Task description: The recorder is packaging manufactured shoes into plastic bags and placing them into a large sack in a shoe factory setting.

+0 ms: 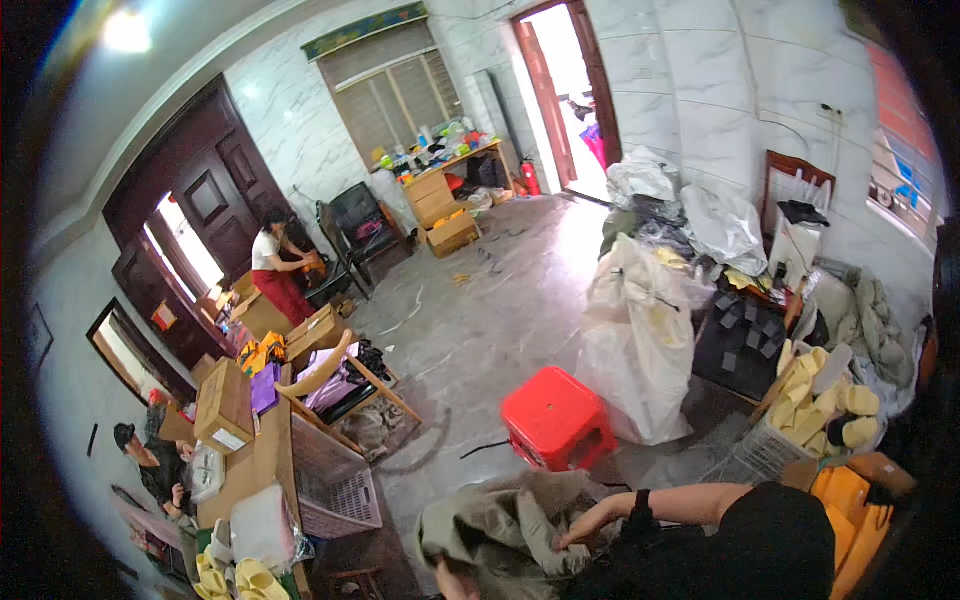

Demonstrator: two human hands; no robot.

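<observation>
A large, crumpled olive-grey cloth (490,525) spreads across the lower middle, in front of me; whether it is a sack or a loose sheet I cannot tell. My right hand (585,525), with a black band on the wrist, has its fingers closed on the cloth's right part. At the lower edge, my left hand (457,582) touches the cloth's left side, its fingers hidden. Just beyond the cloth stands a red plastic stool (558,412).
A tall white sack (640,350) stands behind the stool. At right, a crate (770,455) holds yellow slippers near orange packages (850,520). Left are a grey plastic basket (335,490), a wooden chair (345,385) and cardboard boxes (225,405). Two people (275,265) work at left.
</observation>
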